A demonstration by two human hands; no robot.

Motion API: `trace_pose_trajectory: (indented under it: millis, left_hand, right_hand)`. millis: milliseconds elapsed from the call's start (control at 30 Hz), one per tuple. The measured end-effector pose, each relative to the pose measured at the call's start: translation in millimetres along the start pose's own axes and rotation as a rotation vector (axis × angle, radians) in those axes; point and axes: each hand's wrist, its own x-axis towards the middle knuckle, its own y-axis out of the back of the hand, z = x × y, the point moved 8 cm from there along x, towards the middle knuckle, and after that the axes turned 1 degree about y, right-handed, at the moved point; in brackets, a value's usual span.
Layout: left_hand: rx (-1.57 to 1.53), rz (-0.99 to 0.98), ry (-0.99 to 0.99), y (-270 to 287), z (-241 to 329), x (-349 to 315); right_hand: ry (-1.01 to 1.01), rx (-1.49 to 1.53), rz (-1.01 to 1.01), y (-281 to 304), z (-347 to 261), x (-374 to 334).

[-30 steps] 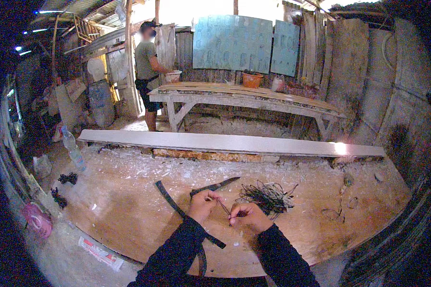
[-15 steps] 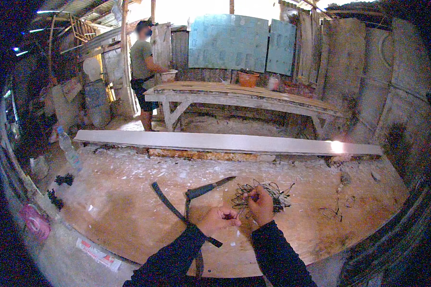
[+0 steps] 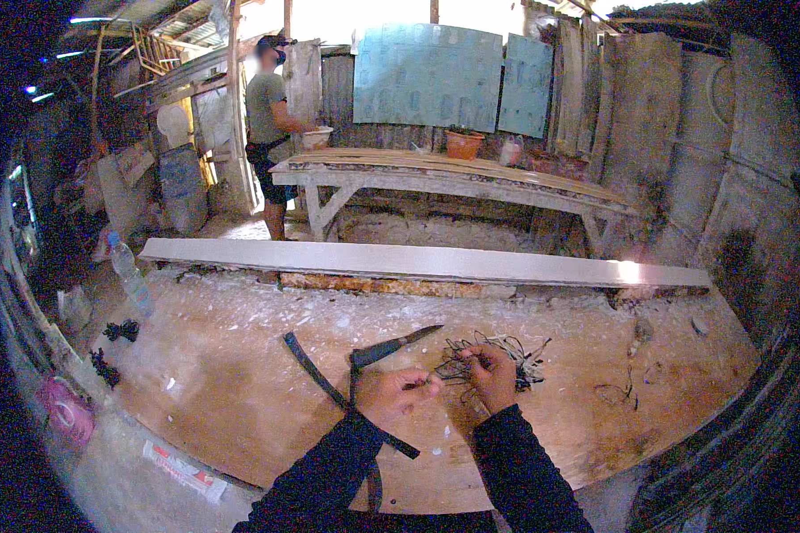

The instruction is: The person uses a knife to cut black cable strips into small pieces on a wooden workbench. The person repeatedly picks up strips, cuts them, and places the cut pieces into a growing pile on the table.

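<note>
A loose tangle of thin black cord point(image 3: 529, 364) lies on the wooden tabletop point(image 3: 240, 391). My right hand point(image 3: 493, 377) is at its left side, thumb and fingers pinched on strands of it. Just left of that, my left hand point(image 3: 396, 393) is closed in a pinch, with a thin strand seeming to run from its fingertips toward the right hand. Beyond my left hand lies a knife point(image 3: 396, 346) with a dark handle, its blade pointing right and away. A dark flat strap point(image 3: 316, 373) runs diagonally, passing under my left wrist.
A long pale board point(image 3: 418, 265) lies along the table's far edge. Small cord pieces point(image 3: 627, 391) are at right. Black bundles point(image 3: 120, 331) and a plastic bottle point(image 3: 129, 271) are at left. Beyond, a person point(image 3: 267, 133) stands by a long bench point(image 3: 462, 178) bearing an orange pot point(image 3: 463, 144).
My left hand has shifted slightly left and up, its fingers drawn into a tighter pinch. My right hand has moved slightly right, its fingers still at the cord.
</note>
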Motion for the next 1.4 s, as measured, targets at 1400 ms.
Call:
trace_pose_trajectory:
  millis: [1400]
  left_hand:
    - [1.022, -0.063, 0.448, 109, -74, -21]
  right_hand:
    - [0.022, -1.142, 0.076, 48, -4, 10]
